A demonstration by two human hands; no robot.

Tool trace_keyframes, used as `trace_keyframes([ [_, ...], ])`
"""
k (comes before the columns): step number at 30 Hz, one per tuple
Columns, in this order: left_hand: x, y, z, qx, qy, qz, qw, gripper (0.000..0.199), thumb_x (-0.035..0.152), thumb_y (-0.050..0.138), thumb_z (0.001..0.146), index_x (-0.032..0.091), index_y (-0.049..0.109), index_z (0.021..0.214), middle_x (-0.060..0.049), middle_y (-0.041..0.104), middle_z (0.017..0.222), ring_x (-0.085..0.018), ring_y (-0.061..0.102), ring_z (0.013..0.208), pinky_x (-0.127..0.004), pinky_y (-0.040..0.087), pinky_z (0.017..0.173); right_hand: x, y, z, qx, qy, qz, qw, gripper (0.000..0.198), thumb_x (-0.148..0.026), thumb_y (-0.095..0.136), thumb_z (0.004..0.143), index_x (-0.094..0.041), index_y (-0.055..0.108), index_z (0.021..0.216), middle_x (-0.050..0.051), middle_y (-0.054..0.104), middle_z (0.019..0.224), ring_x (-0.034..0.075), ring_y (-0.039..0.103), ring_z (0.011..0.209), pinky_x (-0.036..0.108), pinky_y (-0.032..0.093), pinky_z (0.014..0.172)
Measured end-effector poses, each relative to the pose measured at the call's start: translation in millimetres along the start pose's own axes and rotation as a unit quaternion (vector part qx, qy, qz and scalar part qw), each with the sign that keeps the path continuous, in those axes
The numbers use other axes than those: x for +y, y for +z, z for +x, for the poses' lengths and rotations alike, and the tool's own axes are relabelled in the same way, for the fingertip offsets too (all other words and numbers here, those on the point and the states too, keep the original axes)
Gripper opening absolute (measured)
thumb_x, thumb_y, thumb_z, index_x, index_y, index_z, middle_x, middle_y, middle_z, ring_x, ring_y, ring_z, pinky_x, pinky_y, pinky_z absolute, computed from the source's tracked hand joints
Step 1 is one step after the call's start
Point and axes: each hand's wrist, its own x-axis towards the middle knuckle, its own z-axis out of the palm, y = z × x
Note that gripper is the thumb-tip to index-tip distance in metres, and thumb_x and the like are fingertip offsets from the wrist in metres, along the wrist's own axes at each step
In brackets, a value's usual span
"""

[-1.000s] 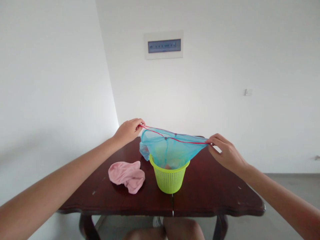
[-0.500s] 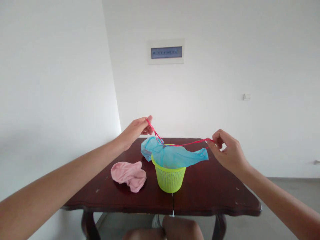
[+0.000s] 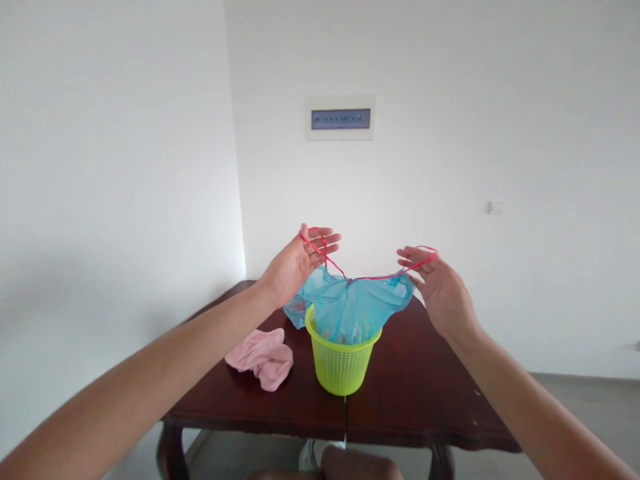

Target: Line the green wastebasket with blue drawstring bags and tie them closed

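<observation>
A blue plastic garbage bag (image 3: 357, 307) sits in a lime-green mesh basket (image 3: 341, 371), its top gathered and spreading above the rim. From the gathered neck a red drawstring (image 3: 376, 277) runs out to both sides. Left of the basket, my left hand (image 3: 290, 268) has its fingers stretched out, with one loop of the drawstring hung over the thumb and fingers. My right hand (image 3: 444, 293) is likewise open on the other side, the second loop passing around its fingers. Both loops look taut.
A crumpled pink cloth (image 3: 263, 360) lies left of the basket on the dark wooden table (image 3: 415, 393). More blue plastic (image 3: 295, 312) shows behind the basket's left side. White walls stand at the left and behind, with a breaker panel (image 3: 341, 119) and a switch (image 3: 495, 207).
Both hands have gone from pinching the red drawstring to spread fingers inside its loops. The bag's neck has been drawn tighter and lifted. My view has shifted slightly.
</observation>
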Motion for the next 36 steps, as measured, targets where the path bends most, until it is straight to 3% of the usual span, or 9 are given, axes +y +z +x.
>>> trace_keyframes([
  [5,-12.9,13.7,-6.2,-0.016,-0.027,-0.165,0.986,0.036,0.047,0.06,0.119,0.027,0.07,0.146,-0.008,0.082,0.154,-0.023,0.086,0.127,-0.041,0.065,0.116,14.4,34.7,2.7,-0.064,0.021,0.032,0.997,0.065,-0.075,0.041,0.114,-0.027,0.068,0.148,0.018,0.074,0.164,0.04,0.069,0.156,0.065,0.06,0.127],
  [8,-21.4,19.9,-13.5,-0.034,-0.023,-0.203,0.978,0.039,0.047,0.061,0.117,0.029,0.066,0.151,-0.007,0.081,0.154,-0.021,0.089,0.109,-0.041,0.071,0.106,18.5,58.1,-1.9,-0.074,0.047,0.073,0.993,0.061,-0.079,0.053,0.111,-0.032,0.064,0.149,0.013,0.073,0.166,0.036,0.072,0.153,0.061,0.064,0.123],
  [12,-36.3,23.9,-25.0,-0.053,-0.05,-0.155,0.985,0.047,0.048,0.075,0.111,0.031,0.061,0.153,-0.007,0.082,0.147,-0.013,0.083,0.076,-0.031,0.069,0.077,19.6,86.7,-19.8,-0.047,0.112,0.194,0.973,0.057,-0.062,0.09,0.098,-0.035,0.064,0.141,0.003,0.081,0.148,0.02,0.083,0.095,0.044,0.075,0.096],
  [15,-44.0,23.2,-35.6,-0.088,-0.028,-0.051,0.994,0.043,0.055,0.074,0.113,0.026,0.067,0.144,-0.008,0.082,0.135,-0.01,0.072,0.062,-0.026,0.058,0.061,20.2,100.4,-38.8,-0.073,0.145,0.16,0.974,0.064,-0.055,0.099,0.092,-0.032,0.064,0.141,-0.002,0.084,0.115,0.007,0.054,0.051,0.032,0.069,0.064],
  [18,-40.3,20.4,-48.0,-0.087,0.091,0.091,0.988,0.039,0.057,0.067,0.119,0.02,0.075,0.132,-0.01,0.082,0.124,-0.017,0.078,0.088,-0.03,0.062,0.083,23.6,106.5,-56.4,-0.14,0.166,0.103,0.971,0.065,-0.061,0.095,0.098,-0.026,0.066,0.144,-0.013,0.062,0.065,0.007,0.035,0.041,0.025,0.054,0.047],
  [20,-31.2,18.4,-54.9,-0.079,0.153,0.174,0.97,0.039,0.054,0.063,0.122,0.02,0.078,0.132,-0.013,0.082,0.131,-0.024,0.078,0.119,-0.036,0.06,0.11,28.8,109.0,-65.8,-0.185,0.184,0.102,0.96,0.066,-0.062,0.093,0.1,-0.022,0.068,0.147,-0.016,0.05,0.056,0.006,0.029,0.04,0.023,0.048,0.044],
  [26,-6.9,18.5,-54.6,-0.11,0.174,0.268,0.941,0.036,0.048,0.059,0.124,0.022,0.083,0.122,-0.013,0.082,0.144,-0.029,0.072,0.14,-0.045,0.053,0.125,59.7,123.4,-89.3,-0.287,0.244,0.095,0.921,0.073,-0.07,0.096,0.093,-0.021,0.076,0.144,0.0,0.081,0.09,0.005,0.044,0.046,0.02,0.043,0.039],
  [31,-16.1,12.3,-48.2,-0.052,0.118,0.232,0.964,0.023,0.041,0.076,0.115,0.024,0.082,0.13,-0.012,0.08,0.147,-0.029,0.076,0.136,-0.048,0.058,0.123,84.4,134.0,-110.1,-0.246,0.232,0.059,0.939,0.066,-0.08,0.082,0.1,-0.02,0.083,0.128,0.005,0.085,0.091,0.007,0.045,0.046,0.021,0.041,0.041],
  [36,-28.1,1.2,-56.9,0.019,-0.046,0.048,0.998,0.071,0.038,0.083,0.112,0.037,0.048,0.174,-0.011,0.081,0.138,-0.022,0.085,0.1,-0.042,0.069,0.1,101.4,133.4,-123.3,-0.138,0.221,0.084,0.962,0.064,-0.081,0.078,0.101,-0.021,0.079,0.121,-0.001,0.074,0.07,0.007,0.036,0.041,0.023,0.034,0.041],
])
